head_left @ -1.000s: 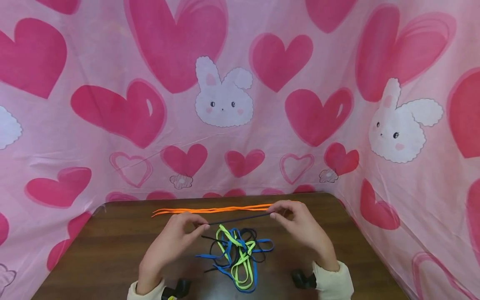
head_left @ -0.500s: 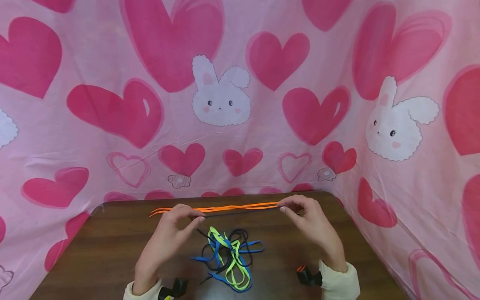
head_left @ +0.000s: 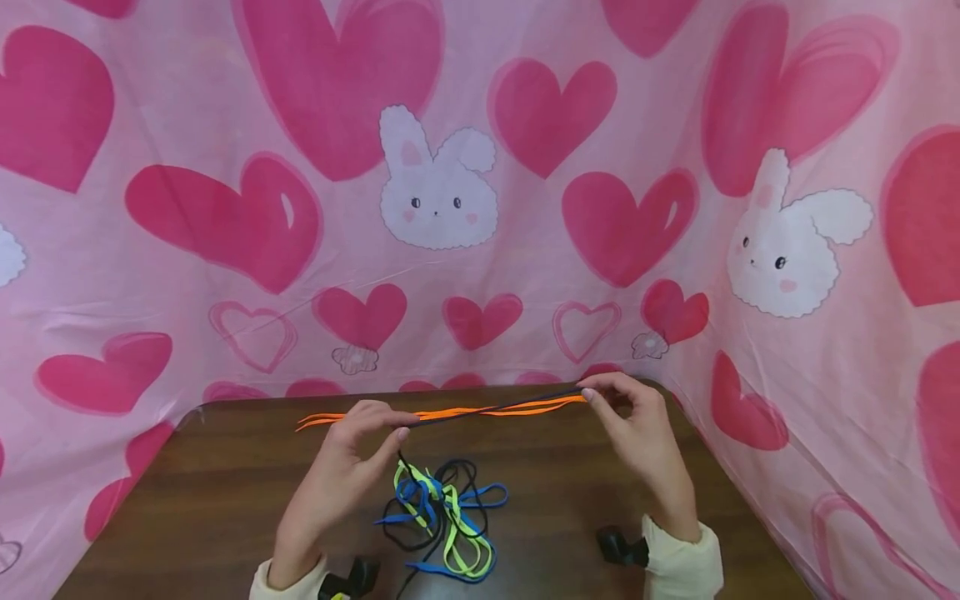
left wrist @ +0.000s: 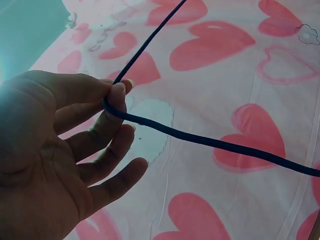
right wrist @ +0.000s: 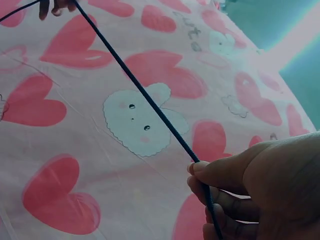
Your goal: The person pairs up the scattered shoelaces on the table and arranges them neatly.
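A dark, round shoelace (head_left: 487, 408) is stretched between my two hands, nearly straight and tilted up toward the right. My left hand (head_left: 326, 479) pinches it between thumb and fingertips; in the left wrist view the shoelace (left wrist: 200, 140) bends sharply at the fingertips, its other fingers loosely spread. At the far right, my right hand (head_left: 637, 433) pinches the other side; in the right wrist view the shoelace (right wrist: 140, 89) runs on down past the fingers. Orange laces (head_left: 450, 412) lie lengthwise behind, overlapped by the stretched shoelace in the head view.
A loose tangle of yellow-green lace (head_left: 453, 504), blue lace (head_left: 393, 519) and black lace lies on the brown wooden table (head_left: 577, 483) between my forearms. Pink heart-and-rabbit fabric (head_left: 525, 275) hangs behind the table and along its sides.
Both hands have moved farther apart, the right one up and to the right, drawing out a longer stretch of dark shoelace. The tangle has shifted left and its black strands have changed shape.
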{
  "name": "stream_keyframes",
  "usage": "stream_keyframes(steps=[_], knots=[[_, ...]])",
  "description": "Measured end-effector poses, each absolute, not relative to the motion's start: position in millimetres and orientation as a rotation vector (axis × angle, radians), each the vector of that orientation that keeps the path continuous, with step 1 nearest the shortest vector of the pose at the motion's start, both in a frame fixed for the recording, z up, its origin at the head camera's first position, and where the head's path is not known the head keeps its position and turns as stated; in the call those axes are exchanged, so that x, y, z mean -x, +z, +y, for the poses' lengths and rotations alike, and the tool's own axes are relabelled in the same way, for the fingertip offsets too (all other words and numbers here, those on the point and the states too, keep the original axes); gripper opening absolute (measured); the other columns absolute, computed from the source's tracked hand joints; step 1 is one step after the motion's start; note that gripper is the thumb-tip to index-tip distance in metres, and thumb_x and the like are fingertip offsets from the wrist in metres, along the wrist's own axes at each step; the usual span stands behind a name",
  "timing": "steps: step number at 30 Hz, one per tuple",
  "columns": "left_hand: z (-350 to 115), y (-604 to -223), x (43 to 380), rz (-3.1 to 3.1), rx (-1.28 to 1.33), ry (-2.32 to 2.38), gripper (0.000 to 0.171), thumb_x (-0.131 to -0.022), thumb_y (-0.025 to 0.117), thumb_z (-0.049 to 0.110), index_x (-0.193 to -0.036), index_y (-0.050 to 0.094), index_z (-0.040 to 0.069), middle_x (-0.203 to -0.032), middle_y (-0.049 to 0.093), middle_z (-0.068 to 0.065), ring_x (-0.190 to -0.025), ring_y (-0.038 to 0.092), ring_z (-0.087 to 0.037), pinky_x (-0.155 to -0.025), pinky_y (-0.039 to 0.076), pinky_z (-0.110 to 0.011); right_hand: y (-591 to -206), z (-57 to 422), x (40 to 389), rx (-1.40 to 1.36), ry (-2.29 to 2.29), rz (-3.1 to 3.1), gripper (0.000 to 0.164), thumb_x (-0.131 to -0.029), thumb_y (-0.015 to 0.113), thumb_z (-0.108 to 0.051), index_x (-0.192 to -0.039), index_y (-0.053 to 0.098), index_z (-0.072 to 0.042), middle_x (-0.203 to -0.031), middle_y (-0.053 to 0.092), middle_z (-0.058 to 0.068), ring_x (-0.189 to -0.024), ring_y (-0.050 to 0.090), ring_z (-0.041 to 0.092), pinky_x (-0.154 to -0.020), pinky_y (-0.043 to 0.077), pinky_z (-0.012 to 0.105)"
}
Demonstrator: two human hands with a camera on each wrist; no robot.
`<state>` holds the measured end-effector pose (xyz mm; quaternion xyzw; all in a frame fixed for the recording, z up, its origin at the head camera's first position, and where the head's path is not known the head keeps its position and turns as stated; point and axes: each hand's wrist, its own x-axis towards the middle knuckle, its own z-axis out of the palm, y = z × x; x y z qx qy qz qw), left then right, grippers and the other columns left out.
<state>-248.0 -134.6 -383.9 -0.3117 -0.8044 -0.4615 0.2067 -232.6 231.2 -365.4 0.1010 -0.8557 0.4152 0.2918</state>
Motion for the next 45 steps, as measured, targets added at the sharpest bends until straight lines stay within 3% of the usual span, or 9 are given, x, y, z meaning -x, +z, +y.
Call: stream_keyframes(steps=[10, 16, 24, 30, 40, 45], knots=[[-113, -378, 247, -2.12, 0.945, -1.29, 0.026, -0.09, 0.073, -0.001, -0.11, 0.078, 0.016, -0.095, 0.067, 0.008, -0.101, 0.057, -0.011, -0.088, 0.048, -0.024, -360, 238, 228, -0.185, 1.152, -2.194, 0.014, -0.093, 0.073, -0.006, -0.107, 0.075, -0.006, -0.096, 0.073, 0.01, -0.077, 0.057, 0.012, -0.069, 0.052, 0.019], [-98, -355, 246, -2.017, 0.962, -1.316, 0.027, -0.09, 0.073, -0.001, -0.113, 0.077, 0.013, -0.102, 0.072, 0.003, -0.107, 0.057, -0.015, -0.09, 0.048, -0.027, -358, 237, 227, -0.176, 1.177, -2.178, 0.014, -0.094, 0.072, -0.008, -0.107, 0.075, -0.005, -0.097, 0.073, 0.011, -0.078, 0.057, 0.013, -0.07, 0.051, 0.019], [-98, -332, 241, -1.879, 1.046, -1.279, 0.033, -0.084, 0.077, -0.007, -0.112, 0.077, 0.008, -0.1, 0.073, -0.001, -0.104, 0.059, -0.018, -0.09, 0.048, -0.025, -360, 241, 227, -0.139, 1.137, -2.208, 0.015, -0.095, 0.071, -0.009, -0.109, 0.075, -0.004, -0.099, 0.073, 0.01, -0.079, 0.057, 0.011, -0.071, 0.05, 0.017], [-102, -328, 233, -2.036, 1.12, -1.2, 0.03, -0.089, 0.075, 0.001, -0.115, 0.076, 0.014, -0.104, 0.07, 0.005, -0.107, 0.058, -0.013, -0.091, 0.049, -0.028, -357, 244, 225, -0.108, 1.129, -2.157, 0.013, -0.096, 0.069, -0.008, -0.107, 0.074, -0.002, -0.096, 0.072, 0.01, -0.079, 0.056, 0.008, -0.071, 0.047, 0.015], [-122, -343, 226, -2.262, 1.177, -1.233, 0.026, -0.094, 0.072, 0.01, -0.118, 0.075, 0.02, -0.103, 0.068, 0.011, -0.097, 0.057, -0.007, -0.081, 0.052, -0.027, -350, 250, 222, 0.017, 1.095, -2.066, 0.012, -0.096, 0.067, -0.005, -0.106, 0.074, -0.002, -0.084, 0.062, -0.008, -0.078, 0.055, 0.008, -0.07, 0.046, 0.013], [-133, -351, 222, -2.34, 1.215, -1.354, 0.024, -0.098, 0.068, 0.018, -0.12, 0.074, 0.024, -0.103, 0.067, 0.012, -0.096, 0.059, -0.009, -0.082, 0.051, -0.028, -346, 255, 219, 0.029, 1.055, -2.104, 0.013, -0.098, 0.066, -0.007, -0.107, 0.073, -0.001, -0.087, 0.065, 0.002, -0.077, 0.054, 0.007, -0.069, 0.045, 0.012]])
